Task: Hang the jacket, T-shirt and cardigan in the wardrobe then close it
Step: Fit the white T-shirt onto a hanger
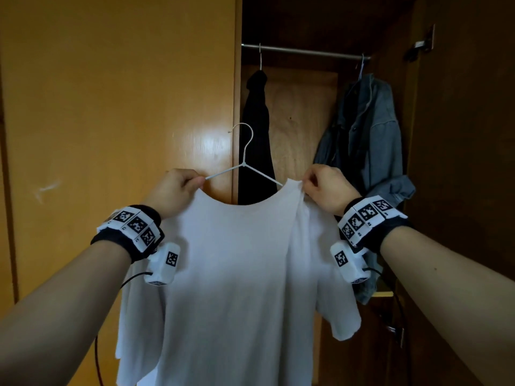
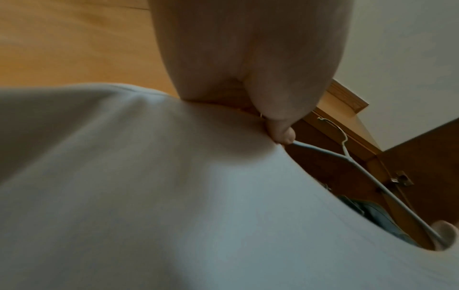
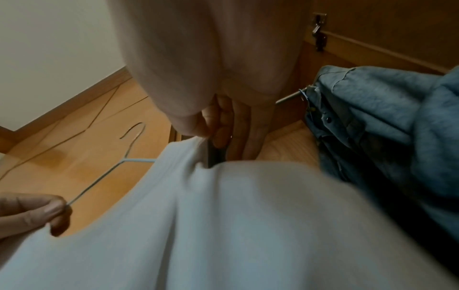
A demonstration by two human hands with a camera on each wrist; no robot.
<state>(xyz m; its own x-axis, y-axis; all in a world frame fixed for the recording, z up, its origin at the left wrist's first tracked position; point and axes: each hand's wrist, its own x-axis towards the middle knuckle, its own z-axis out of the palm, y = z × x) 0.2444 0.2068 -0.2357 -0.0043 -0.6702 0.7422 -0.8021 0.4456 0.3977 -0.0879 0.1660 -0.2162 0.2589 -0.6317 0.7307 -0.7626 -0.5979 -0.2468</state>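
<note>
I hold a white T-shirt [image 1: 237, 274] up in front of the open wardrobe, on a thin white wire hanger [image 1: 244, 162]. My left hand [image 1: 178, 188] pinches the hanger's left arm together with the shirt's left shoulder. My right hand [image 1: 323, 188] pinches the shirt's collar at the right shoulder, where the hanger's right arm goes under the cloth. In the left wrist view the hanger [image 2: 347, 159] runs off from my fingertips [image 2: 280, 135]; in the right wrist view my fingers [image 3: 218, 127] grip the T-shirt [image 3: 223, 215]. On the rail [image 1: 306, 51] hang a black cardigan [image 1: 257, 135] at the left and a blue denim jacket [image 1: 365, 151] at the right.
The closed left wardrobe door [image 1: 125, 107] stands beside the opening. The right door [image 1: 468, 162] stands open, its hinges on the inner edge. Bare rail shows between the cardigan and the jacket. Wrist camera cables hang below both forearms.
</note>
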